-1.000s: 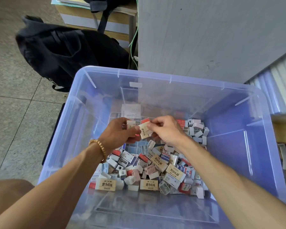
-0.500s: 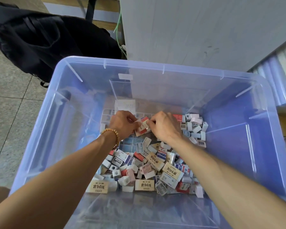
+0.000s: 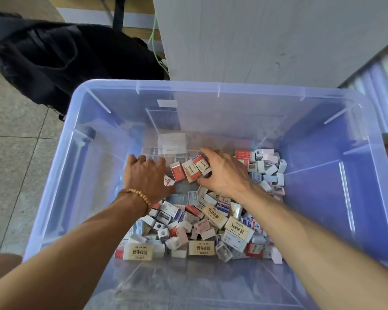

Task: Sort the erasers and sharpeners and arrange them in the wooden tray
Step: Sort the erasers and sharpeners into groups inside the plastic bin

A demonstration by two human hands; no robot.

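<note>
A clear bluish plastic bin (image 3: 76, 175) holds a loose pile of erasers and small sharpeners (image 3: 202, 224). My right hand (image 3: 224, 173) grips a short row of red-and-white erasers (image 3: 189, 168) between forefinger and thumb, low over the far part of the bin floor. Just left of that row is my left hand (image 3: 146, 175), with a bead bracelet, knuckles up and fingers curled down. A small red-and-white eraser (image 3: 169, 181) sits between its thumb and forefinger. No wooden tray is in view.
A cluster of pale sharpeners (image 3: 267, 168) lies at the bin's far right. A clear gridded insert (image 3: 166, 151) and a paper label (image 3: 171, 142) sit at the bin's back. A black backpack (image 3: 65, 57) lies on the tiled floor (image 3: 9, 164); a white panel (image 3: 267, 36) stands behind.
Both hands dropped lower into the bin and came apart. The right hand now holds the eraser row alone, and the left hand has shifted to the left.
</note>
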